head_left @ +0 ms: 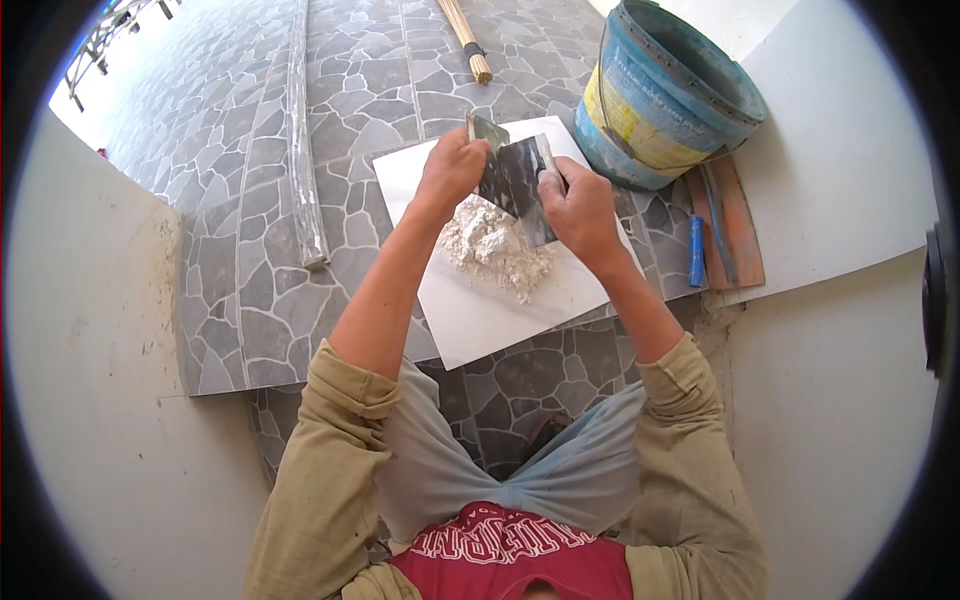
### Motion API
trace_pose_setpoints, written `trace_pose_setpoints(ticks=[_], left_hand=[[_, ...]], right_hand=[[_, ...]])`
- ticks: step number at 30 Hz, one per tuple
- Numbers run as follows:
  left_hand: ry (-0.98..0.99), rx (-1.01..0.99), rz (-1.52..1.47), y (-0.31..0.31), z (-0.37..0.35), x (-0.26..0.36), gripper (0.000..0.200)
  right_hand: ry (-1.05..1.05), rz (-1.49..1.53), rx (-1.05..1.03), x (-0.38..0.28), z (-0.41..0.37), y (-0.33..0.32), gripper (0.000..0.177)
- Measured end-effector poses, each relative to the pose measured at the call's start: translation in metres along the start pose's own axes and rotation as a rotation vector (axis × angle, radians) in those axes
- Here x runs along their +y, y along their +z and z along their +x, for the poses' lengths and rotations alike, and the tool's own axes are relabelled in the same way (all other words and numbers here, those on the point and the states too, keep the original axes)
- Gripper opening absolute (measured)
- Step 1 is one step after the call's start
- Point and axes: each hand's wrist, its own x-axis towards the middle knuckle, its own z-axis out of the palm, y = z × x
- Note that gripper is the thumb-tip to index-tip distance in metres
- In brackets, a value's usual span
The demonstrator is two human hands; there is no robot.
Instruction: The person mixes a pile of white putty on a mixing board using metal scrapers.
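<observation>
My right hand (580,208) is closed around the handle of a plastering trowel (530,190), whose dark, shiny blade is flecked with white. Closed too, my left hand (455,168) grips a flat greenish-grey tool (488,132) right beside the trowel blade; its exact kind I cannot tell. Both tools are held above a heap of white powder (485,240), lumpy in places. The heap lies on a white board (465,335), and the blade hides part of its far side.
A blue bucket (640,120) with a wire handle stands at the right. Near it lie a blue stick-like piece (696,250) and an orange-brown board (738,225). A long, stained bar (300,150) lies to the left, a bundle of sticks (468,45) beyond. White walls (90,330) flank the stone-patterned floor.
</observation>
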Motion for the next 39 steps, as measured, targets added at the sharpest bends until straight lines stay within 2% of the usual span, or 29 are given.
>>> trace_pose_setpoints(ticks=[2,4,6,7,9,12,14,16,17,19,22,26,28,29,35,37,38,39], left_hand=[[-0.043,-0.174,-0.179,0.0,-0.006,0.004,0.018],[-0.034,-0.203,-0.224,-0.006,-0.012,0.018,0.019],[-0.021,-0.229,-0.269,-0.016,-0.016,0.038,0.02],[0.053,-0.148,-0.094,-0.022,-0.018,0.048,0.021],[0.208,0.034,0.275,-0.036,-0.016,0.054,0.025],[0.269,0.146,0.44,-0.046,-0.025,0.066,0.026],[0.228,0.136,0.463,-0.049,-0.026,0.067,0.022],[0.437,0.169,0.562,-0.052,-0.022,0.061,0.016],[0.44,0.172,0.563,-0.052,-0.021,0.059,0.016],[0.46,0.164,0.578,-0.049,-0.026,0.064,0.013],[0.539,0.097,0.663,-0.046,-0.032,0.068,0.015],[0.485,0.077,0.693,-0.04,-0.036,0.073,0.015],[0.45,-0.005,0.755,-0.039,-0.033,0.071,0.013],[0.449,-0.004,0.755,-0.038,-0.031,0.067,0.013],[0.357,-0.186,0.548,-0.037,-0.011,0.03,0.017],[0.074,-0.221,0.456,-0.04,-0.009,0.027,0.021],[0.076,-0.219,0.458,-0.042,-0.007,0.025,0.021],[0.013,-0.215,0.433,-0.044,-0.005,0.022,0.023]], right_hand=[[-0.151,-0.041,0.12,0.011,0.003,0.01,0.022],[-0.109,-0.068,0.117,0.025,0.01,0.006,0.021],[0.021,-0.034,0.087,0.042,0.017,0.003,0.02],[0.071,-0.08,0.043,0.038,0.017,-0.004,0.019],[0.014,-0.074,0.061,0.039,0.013,-0.009,0.02],[-0.101,-0.063,0.084,0.035,0.009,-0.011,0.016],[-0.16,-0.057,0.099,0.034,0.007,-0.012,0.013],[-0.232,-0.116,0.04,0.034,0.008,-0.013,0.006],[-0.236,-0.116,0.042,0.035,0.01,-0.013,0.006],[-0.405,-0.14,0.119,0.042,0.012,-0.009,0.011],[-0.406,-0.107,0.177,0.048,0.014,-0.003,0.014],[-0.452,-0.141,0.218,0.042,0.014,-0.003,0.014],[-0.597,-0.13,0.208,0.036,0.01,-0.002,0.015],[-0.596,-0.129,0.207,0.033,0.008,-0.002,0.015],[-0.71,-0.056,0.063,0.016,0.003,-0.003,0.017],[-0.682,-0.004,-0.111,0.015,0.006,-0.008,0.016],[-0.685,-0.004,-0.109,0.015,0.007,-0.011,0.016],[-0.58,0.061,-0.135,0.015,0.008,-0.016,0.014]])
